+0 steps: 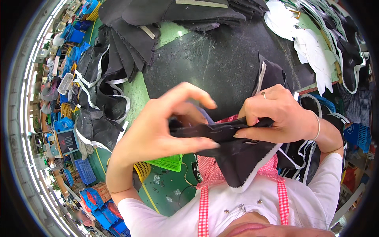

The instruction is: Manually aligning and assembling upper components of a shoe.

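Observation:
A black fabric piece (241, 158) with a pale edge hangs in front of my chest, its upper part folded into a band. My right hand (276, 114), with a ring and a thin bracelet, pinches this band between thumb and curled fingers. At the band's left end is my left hand (154, 126), its thumb and index finger spread wide apart around the fabric. The other fingers of that hand are partly hidden and blurred behind the band. Behind my right hand, another black piece (272, 75) with a pale strip lies at the table's near edge.
The dark tabletop (197, 67) is ahead. Stacked black panels (177, 14) lie at the back; black pieces with white edging (98, 110) hang at the left. White cut shapes (310, 51) lie back right. A green basket (167, 162) stands below left.

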Motion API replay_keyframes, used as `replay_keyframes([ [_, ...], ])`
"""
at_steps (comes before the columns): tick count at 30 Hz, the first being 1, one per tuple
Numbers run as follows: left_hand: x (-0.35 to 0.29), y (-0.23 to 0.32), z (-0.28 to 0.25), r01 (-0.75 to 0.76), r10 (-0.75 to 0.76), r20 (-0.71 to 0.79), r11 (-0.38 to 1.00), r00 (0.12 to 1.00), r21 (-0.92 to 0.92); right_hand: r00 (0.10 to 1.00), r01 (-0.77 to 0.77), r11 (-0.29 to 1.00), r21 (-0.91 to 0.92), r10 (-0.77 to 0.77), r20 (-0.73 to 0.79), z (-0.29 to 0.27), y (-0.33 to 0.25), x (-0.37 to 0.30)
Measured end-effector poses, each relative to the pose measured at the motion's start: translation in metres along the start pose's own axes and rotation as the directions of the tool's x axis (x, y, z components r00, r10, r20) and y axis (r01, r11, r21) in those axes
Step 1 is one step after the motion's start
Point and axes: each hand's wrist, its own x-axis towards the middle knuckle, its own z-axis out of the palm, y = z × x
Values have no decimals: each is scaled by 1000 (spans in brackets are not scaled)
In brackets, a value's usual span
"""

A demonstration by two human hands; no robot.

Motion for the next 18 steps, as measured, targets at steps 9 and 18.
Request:
replay_keyframes([
  [9,4,-15,-7,-262,219,192,936,957,235,965,-108,963,-245,161,208,-39,0,-6],
  [18,12,-23,-14,-166,144,257,984,956,66,988,-8,995,-97,23,152,-32,11,-11],
])
